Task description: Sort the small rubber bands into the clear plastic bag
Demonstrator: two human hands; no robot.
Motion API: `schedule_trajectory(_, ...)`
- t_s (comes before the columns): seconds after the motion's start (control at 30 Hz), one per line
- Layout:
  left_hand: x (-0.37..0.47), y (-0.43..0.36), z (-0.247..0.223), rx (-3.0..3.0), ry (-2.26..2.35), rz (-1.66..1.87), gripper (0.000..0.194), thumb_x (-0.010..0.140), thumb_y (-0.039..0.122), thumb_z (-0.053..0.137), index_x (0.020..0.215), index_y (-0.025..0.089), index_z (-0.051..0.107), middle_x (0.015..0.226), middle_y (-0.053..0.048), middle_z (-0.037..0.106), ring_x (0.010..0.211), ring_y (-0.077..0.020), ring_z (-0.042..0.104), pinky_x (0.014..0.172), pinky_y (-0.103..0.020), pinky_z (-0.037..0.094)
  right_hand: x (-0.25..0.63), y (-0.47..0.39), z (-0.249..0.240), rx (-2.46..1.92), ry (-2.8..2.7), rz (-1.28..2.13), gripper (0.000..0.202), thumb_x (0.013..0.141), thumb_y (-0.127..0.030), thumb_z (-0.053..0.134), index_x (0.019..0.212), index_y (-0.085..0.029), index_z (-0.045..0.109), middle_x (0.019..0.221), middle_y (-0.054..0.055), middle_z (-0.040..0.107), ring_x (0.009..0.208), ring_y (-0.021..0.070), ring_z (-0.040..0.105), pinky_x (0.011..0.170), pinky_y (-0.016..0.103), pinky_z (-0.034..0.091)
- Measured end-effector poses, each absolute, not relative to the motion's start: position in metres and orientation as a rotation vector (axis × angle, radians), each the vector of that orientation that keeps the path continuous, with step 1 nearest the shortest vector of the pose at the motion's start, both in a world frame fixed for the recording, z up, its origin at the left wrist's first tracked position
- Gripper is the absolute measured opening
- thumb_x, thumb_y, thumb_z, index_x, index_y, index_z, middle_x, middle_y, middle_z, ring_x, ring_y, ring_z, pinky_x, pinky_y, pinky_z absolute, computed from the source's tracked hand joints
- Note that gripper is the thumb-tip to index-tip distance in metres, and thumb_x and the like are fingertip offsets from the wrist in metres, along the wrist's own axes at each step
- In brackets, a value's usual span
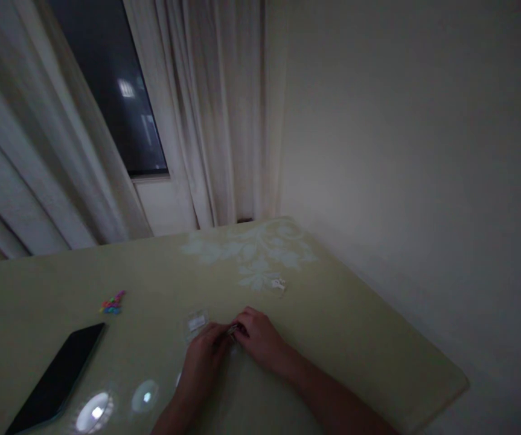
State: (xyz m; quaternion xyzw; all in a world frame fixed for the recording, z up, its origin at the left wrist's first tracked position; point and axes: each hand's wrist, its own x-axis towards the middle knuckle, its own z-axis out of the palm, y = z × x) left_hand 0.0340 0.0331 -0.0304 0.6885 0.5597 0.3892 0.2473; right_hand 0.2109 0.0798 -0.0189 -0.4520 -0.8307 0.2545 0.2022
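Pinching a small shiny thing (232,330) between their fingertips, the left hand (206,350) and the right hand (260,338) meet in the lower middle of the frame, nearly touching each other. Both grips look pretty narrow, fingers curled in tight, and they cover so much of the thing that I can't really tell what it is, just that it looks metallic. Just beside the left hand, a bit up and left of it, a small clear packet (195,322) with a whitish patch lies on the pale green table (355,338). Up and to the right of the hands there's a little white piece (278,284), near the bottom of a pale leafy pattern (260,244). Over on the left side of the frame sits a small cluster of bright colorful bits (112,303), too tiny to make out, and below that a black phone-like slab (58,379) lies at a slant toward the lower left corner. A couple of bright round spots (95,412) show along the bottom left, maybe glare, can't say for sure. Long pale curtains (206,109) hang around a dark window (115,84) up top left, and a plain wall (414,151) fills the upper right.
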Motion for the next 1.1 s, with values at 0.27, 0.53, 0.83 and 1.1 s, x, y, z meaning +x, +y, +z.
schedule_trajectory(0.27, 0.033, 0.033, -0.036, 1.784, 1.564, 1.107, 0.031, 0.093, 0.036, 0.056, 0.109, 0.021, 0.078, 0.103, -0.009, 0.081, 0.093, -0.0272, 0.076, 0.087, -0.038, 0.059, 0.212, 0.085, -0.018, -1.19, -2.137, 0.733, 0.012, 0.09, -0.011, 0.072, 0.099, -0.017, 0.078, 0.096, 0.005, 0.074, 0.088, 0.0165, 0.067, 0.08, 0.025, 0.048)
schedule_trajectory(0.53, 0.031, 0.032, -0.03, 1.668, 1.484, 1.086, 0.038, 0.092, 0.038, 0.059, 0.12, 0.016, 0.072, 0.108, -0.013, 0.081, 0.095, -0.0289, 0.078, 0.086, -0.039, 0.061, 0.217, 0.088, -0.018, -1.085, -1.987, 0.896, 0.027, 0.093, -0.008, 0.065, 0.112, -0.02, 0.08, 0.102, 0.006, 0.081, 0.093, 0.0184, 0.074, 0.088, 0.028, 0.053)
schedule_trajectory(0.83, 0.016, 0.034, -0.03, 1.734, 1.521, 0.863, 0.041, 0.086, 0.038, 0.061, 0.118, 0.014, 0.07, 0.076, -0.005, 0.076, 0.069, -0.0248, 0.073, 0.066, -0.032, 0.055, 0.228, 0.092, -0.01, -0.999, -1.949, 1.046, 0.033, 0.094, -0.012, 0.062, 0.123, -0.019, 0.076, 0.115, 0.009, 0.079, 0.102, 0.0204, 0.075, 0.092, 0.032, 0.056)
schedule_trajectory(1.1, 0.029, 0.029, -0.025, 1.858, 1.562, 0.832, 0.046, 0.084, 0.037, 0.065, 0.125, 0.017, 0.071, 0.106, -0.012, 0.072, 0.07, -0.0216, 0.068, 0.069, -0.034, 0.055, 0.242, 0.088, -0.007, -1.03, -2.298, 0.879, 0.07, 0.073, -0.031, 0.094, 0.136, -0.018, 0.067, 0.133, 0.013, 0.064, 0.126, 0.028, 0.058, 0.112, 0.04, 0.045)
